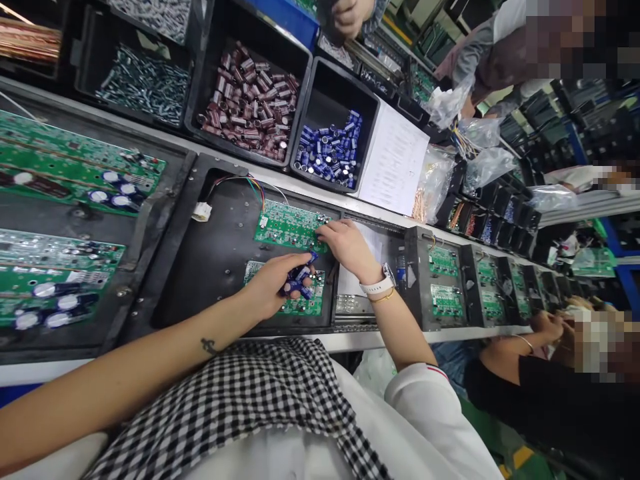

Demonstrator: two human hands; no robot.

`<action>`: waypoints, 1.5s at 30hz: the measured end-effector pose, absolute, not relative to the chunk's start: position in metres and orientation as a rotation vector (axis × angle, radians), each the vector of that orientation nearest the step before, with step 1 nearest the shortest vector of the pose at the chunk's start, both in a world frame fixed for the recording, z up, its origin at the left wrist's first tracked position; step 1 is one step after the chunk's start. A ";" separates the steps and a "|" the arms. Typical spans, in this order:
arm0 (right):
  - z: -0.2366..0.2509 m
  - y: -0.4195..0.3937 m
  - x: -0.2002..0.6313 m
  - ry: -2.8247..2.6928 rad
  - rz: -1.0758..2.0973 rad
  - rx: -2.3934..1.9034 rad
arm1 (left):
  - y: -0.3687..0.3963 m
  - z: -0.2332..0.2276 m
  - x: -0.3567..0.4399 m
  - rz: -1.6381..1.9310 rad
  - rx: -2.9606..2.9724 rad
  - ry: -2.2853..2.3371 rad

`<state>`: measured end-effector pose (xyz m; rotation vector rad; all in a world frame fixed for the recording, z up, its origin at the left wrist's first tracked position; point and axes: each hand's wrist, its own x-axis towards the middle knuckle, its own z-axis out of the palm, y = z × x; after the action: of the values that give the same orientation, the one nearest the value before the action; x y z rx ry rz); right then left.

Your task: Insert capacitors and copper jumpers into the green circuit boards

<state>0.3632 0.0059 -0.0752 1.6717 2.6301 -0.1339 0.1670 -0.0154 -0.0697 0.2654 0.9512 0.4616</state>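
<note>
My left hand [273, 283] is closed around several blue cylindrical capacitors [301, 275], held over the near green circuit board [315, 303], which it partly hides. My right hand [347, 247] reaches to the right end of the far green circuit board [287, 223], its fingertips bunched low at the board's surface. Whatever lies between those fingertips, if anything, is too small or hidden to make out. Both boards lie in a black tray [200, 267]. From the far board a bundle of coloured wires runs left to a white connector [201, 212].
Behind the tray stand a black bin [369, 100] of blue capacitors and another bin [194, 123] of brown ones. A printed sheet [395, 157] lies beside them. Larger boards [75, 157] are at the left, more trayed boards [445, 300] at the right. Other people work nearby.
</note>
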 end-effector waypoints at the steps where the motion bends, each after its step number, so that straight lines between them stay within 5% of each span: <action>1: -0.070 0.004 0.362 2.646 -0.179 1.759 | -0.015 -0.070 0.167 0.458 0.251 0.954; 7: -0.038 -0.027 0.346 2.813 -0.887 1.893 | -0.017 -0.073 0.169 0.419 0.205 0.891; 13: -0.070 -0.026 0.351 2.530 -0.323 2.238 | -0.015 -0.076 0.170 0.308 0.154 0.841; 45: -0.086 -0.024 0.347 2.532 -0.140 2.114 | -0.019 -0.079 0.161 0.427 0.284 0.925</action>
<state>0.3474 -0.0240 -0.0859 2.1139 2.5321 -0.1400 0.1613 -0.0188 -0.0788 0.2841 0.9255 0.4269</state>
